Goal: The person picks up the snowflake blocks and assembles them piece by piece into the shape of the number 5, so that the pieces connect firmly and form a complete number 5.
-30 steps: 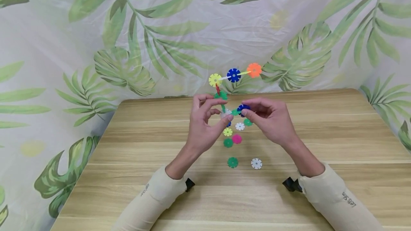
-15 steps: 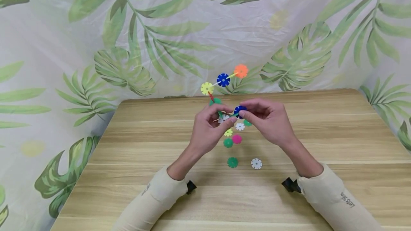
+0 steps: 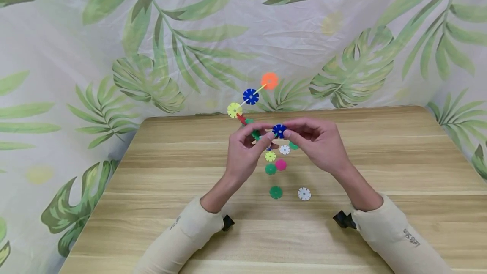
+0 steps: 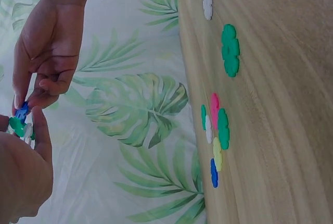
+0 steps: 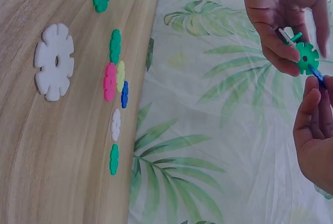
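Observation:
In the head view a chain of slotted plastic snowflake discs rises from my left hand [image 3: 245, 151]. From its far end come an orange disc [image 3: 269, 80], a blue disc [image 3: 250, 96], a yellow disc [image 3: 234, 110] and a red disc [image 3: 241, 118], with green ones partly hidden by the fingers. My left hand pinches the near end, where the right wrist view shows a green disc [image 5: 308, 59]. Another blue disc [image 3: 279, 131] is pinched by the thumb and fingers of my right hand [image 3: 317, 145]. Its edge meets the green disc's rim.
Several loose discs lie on the wooden table [image 3: 171, 189] below the hands, among them a white disc [image 3: 304, 194], a green disc [image 3: 275, 192] and a pink disc [image 3: 280, 164]. A leaf-patterned cloth [image 3: 289, 41] hangs behind the table's far edge.
The chain's far end has swung left as my left hand turned it. The right hand, with its blue disc, has shifted slightly left. The loose discs have stayed put.

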Tool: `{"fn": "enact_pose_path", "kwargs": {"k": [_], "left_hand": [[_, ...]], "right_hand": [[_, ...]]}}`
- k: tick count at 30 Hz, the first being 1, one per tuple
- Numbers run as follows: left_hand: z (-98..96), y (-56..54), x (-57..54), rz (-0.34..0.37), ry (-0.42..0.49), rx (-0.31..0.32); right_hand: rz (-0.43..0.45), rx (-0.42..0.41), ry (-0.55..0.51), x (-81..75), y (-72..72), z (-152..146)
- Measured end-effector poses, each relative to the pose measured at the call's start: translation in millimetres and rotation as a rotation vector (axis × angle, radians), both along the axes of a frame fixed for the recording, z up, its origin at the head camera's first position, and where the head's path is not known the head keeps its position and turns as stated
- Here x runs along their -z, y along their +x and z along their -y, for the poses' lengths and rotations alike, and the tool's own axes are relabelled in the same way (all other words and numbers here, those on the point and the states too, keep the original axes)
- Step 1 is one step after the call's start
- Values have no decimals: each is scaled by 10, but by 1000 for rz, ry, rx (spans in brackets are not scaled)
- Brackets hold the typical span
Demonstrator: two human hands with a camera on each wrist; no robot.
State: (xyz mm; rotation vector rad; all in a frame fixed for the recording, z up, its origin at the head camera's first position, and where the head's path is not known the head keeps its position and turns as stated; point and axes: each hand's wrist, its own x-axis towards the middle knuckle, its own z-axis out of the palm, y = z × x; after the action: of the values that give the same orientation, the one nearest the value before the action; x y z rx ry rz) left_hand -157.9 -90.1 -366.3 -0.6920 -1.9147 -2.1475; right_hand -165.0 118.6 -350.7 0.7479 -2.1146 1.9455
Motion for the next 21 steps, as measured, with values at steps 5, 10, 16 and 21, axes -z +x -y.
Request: {"fn": "enact_pose_path", "kwargs": {"k": [5, 10, 16, 21], "left_hand": [[0, 4, 10, 27, 1, -44], [33, -8, -6, 32, 4, -81], [98, -50, -62, -14, 17, -117], [169, -81, -102, -59, -9, -159]], "right_hand": [[10, -11, 5, -17, 4, 53], [39, -15, 33, -30, 8, 70], [50, -27, 112, -1, -1, 0], [83, -30, 206, 90, -42, -100]]}}
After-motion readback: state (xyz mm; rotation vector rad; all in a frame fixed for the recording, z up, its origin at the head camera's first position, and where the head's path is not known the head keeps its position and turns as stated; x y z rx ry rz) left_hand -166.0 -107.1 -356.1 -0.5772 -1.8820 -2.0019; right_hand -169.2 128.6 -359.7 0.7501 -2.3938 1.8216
